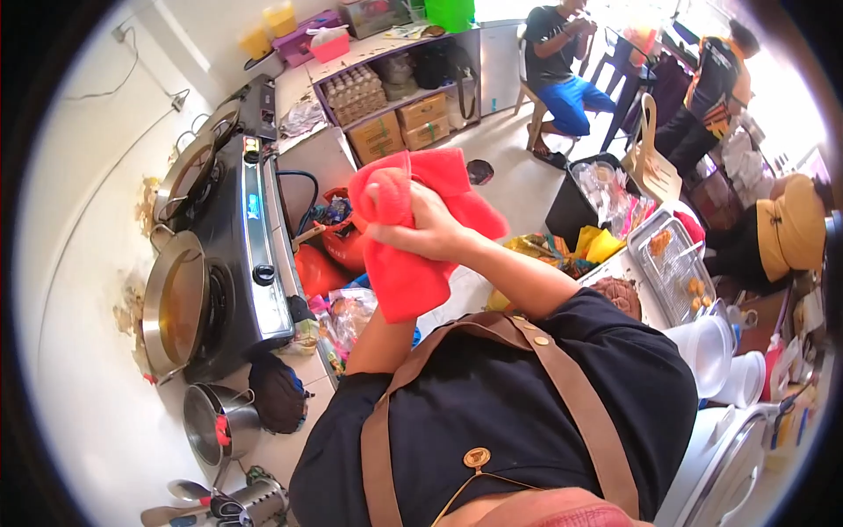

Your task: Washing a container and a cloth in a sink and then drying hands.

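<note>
A red towel [408,277] is bunched up in front of my chest, its ends hanging down and out to the right. My right hand [428,227] grips the bunched middle of it, thumb towards the left. My left forearm [382,339] rises beneath the towel, and the cloth covers my left hand, so its fingers cannot be made out. Left of the towel stands a gas stove [253,217] with a metal front panel and a black knob. A wide metal pan [155,309] holding brownish-yellow oil is on its near burner.
More pans [188,174] are along the stove. A metal pot [247,421] and a dark cloth [276,392] lie nearer. Red gas cylinders [319,270] are below the counter. At right are a wire rack tray [672,263] with fried food and plastic tubs [705,349]. Several people are beyond.
</note>
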`<state>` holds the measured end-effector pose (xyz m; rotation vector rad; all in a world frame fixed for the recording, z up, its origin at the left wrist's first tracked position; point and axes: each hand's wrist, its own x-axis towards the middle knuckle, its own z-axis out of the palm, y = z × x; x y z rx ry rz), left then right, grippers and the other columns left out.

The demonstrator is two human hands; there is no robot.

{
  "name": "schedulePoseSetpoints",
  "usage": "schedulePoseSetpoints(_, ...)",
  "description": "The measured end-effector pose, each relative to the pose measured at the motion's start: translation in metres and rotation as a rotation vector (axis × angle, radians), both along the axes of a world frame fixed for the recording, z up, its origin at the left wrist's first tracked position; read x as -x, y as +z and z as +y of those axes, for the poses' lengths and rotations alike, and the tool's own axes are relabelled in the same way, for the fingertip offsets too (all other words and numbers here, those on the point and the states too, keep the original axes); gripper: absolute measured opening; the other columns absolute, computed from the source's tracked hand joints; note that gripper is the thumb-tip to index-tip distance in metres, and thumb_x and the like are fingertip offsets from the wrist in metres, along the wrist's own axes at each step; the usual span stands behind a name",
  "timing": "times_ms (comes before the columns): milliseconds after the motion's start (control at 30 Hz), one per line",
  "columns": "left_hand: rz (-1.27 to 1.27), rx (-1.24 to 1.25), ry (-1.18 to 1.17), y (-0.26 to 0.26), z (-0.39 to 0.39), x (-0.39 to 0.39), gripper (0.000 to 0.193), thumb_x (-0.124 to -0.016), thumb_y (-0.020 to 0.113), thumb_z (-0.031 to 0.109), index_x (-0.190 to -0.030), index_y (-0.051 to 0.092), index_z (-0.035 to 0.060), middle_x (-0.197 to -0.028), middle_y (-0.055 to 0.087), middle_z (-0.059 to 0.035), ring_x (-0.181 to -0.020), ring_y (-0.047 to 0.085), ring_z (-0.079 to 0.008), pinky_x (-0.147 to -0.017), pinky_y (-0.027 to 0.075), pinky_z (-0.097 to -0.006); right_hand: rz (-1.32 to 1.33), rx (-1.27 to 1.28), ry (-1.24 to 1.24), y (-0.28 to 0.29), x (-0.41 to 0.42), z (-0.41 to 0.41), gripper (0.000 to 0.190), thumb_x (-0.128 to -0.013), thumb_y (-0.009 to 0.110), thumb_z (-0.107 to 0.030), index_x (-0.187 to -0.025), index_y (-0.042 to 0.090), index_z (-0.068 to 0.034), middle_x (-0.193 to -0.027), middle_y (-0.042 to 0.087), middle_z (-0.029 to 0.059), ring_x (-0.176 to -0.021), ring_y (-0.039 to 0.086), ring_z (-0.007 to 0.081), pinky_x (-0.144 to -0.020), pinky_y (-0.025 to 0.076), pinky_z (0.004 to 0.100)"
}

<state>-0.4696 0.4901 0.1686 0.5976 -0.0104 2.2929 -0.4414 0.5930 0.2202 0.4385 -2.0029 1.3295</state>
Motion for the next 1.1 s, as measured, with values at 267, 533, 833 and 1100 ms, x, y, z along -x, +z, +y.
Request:
schedulePoseSetpoints(267,0.057,0.048,-0.057,0.008,0.035,-0.012,0.044,-0.084,0.035,0.038,-0.102,0.044,-0.001,-0.09,0.051,-0.012,-0.089,0.047,-0.0219,-0.083,0.034,-0.0365,-0.469,0.326,0.102,-0.005,0.012,0.026,0.061,-0.084,0.028,-0.055,-0.071,0.048,0.002,-0.07,0.046,0.0029,-0.072,0.041,0.0093,-0.069,0.038,0.0266)
schedulePoseSetpoints(533,0.116,0.124,-0.151,0.015,0.064,-0.021,0.045,-0.084,0.034,0.039,-0.097,0.046,-0.0017,-0.086,0.051,-0.0124,-0.083,0.048,-0.0224,-0.078,0.037,-0.0361,-0.11,-0.709,-0.579,0.124,0.001,0.039,0.052,-0.081,0.044,-0.048,-0.065,0.055,0.0,-0.061,0.054,0.0128,-0.055,0.054,0.0257,-0.053,0.042,0.033)
schedulePoseSetpoints(833,0.218,0.204,-0.291,0.026,0.087,-0.043,0.046,-0.083,0.032,0.04,-0.091,0.048,-0.0024,-0.081,0.051,-0.013,-0.077,0.048,-0.023,-0.073,0.04,-0.0357,0.057,0.616,0.473,0.09,0.048,0.008,0.027,-0.084,0.042,-0.019,-0.079,0.056,0.003,-0.063,0.056,0.0094,-0.058,0.055,0.0149,-0.059,0.043,0.0235)
schedulePoseSetpoints(1100,0.704,0.16,-0.192,0.092,0.049,-0.027,0.045,-0.083,0.029,0.037,-0.08,0.045,-0.0047,-0.077,0.049,-0.0119,-0.074,0.047,-0.0237,-0.071,0.039,-0.0335,0.013,0.871,0.615,0.036,0.041,0.01,0.024,-0.082,0.043,-0.019,-0.08,0.051,0.003,-0.066,0.054,0.0129,-0.06,0.054,0.0206,-0.061,0.044,0.0294)
